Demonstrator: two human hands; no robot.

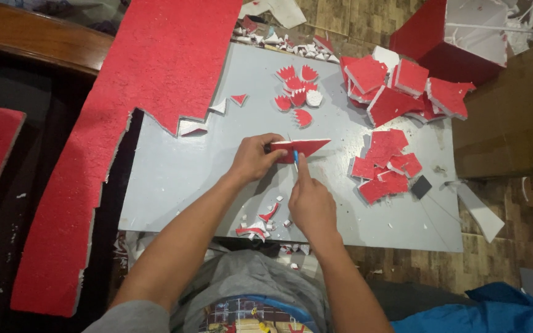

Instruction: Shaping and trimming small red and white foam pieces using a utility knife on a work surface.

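My left hand [254, 157] grips a pointed red foam piece [306, 147] with a white core, holding it just above the grey board [174, 169]. My right hand [309, 203] holds a small blue-handled cutter [295, 158] with the forefinger stretched along it; its blade meets the lower edge of the red piece. Small red and white offcuts [257, 227] lie on the board near its front edge, under my wrists.
A long red foam sheet [149, 74] with a jagged cut edge lies at the left. Toothed red cut-outs [297, 92] sit at the board's far side. Red square pieces [387, 163] and a larger pile [402, 89] fill the right. A cardboard box [513, 117] stands beyond.
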